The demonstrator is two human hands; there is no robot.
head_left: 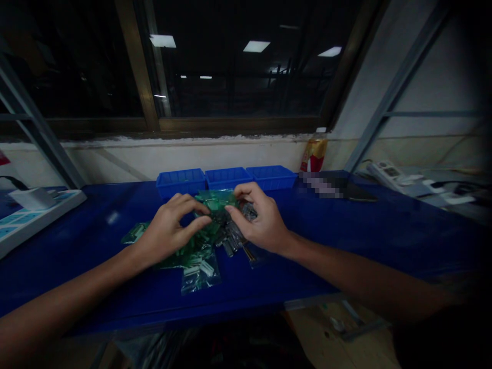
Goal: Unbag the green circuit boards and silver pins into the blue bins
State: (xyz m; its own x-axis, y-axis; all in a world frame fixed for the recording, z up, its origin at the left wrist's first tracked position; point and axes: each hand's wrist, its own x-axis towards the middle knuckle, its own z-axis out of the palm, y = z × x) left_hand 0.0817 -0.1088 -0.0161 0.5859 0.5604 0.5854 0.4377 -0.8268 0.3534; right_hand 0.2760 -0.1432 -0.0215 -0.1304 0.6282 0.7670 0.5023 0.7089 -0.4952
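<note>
A small clear plastic bag with green parts [217, 200] is held up between my hands, above a heap of similar bags. My left hand [172, 223] has its thumb and forefinger closed at the bag's lower left edge. At the bag's right side, my right hand [259, 218] grips it between thumb and fingers. Beneath lie green-tinted bags, a bag of white pieces [200, 271] and dark grey metallic pieces in clear plastic [229, 243]. The small parts are too dim to name exactly.
Three blue bins [226, 178] stand in a row behind the heap on the blue table [326, 246]. A power strip [42, 210] lies at left, another [388, 174] at right. Near the wall are a red and gold packet [314, 155] and a dark flat object [355, 192].
</note>
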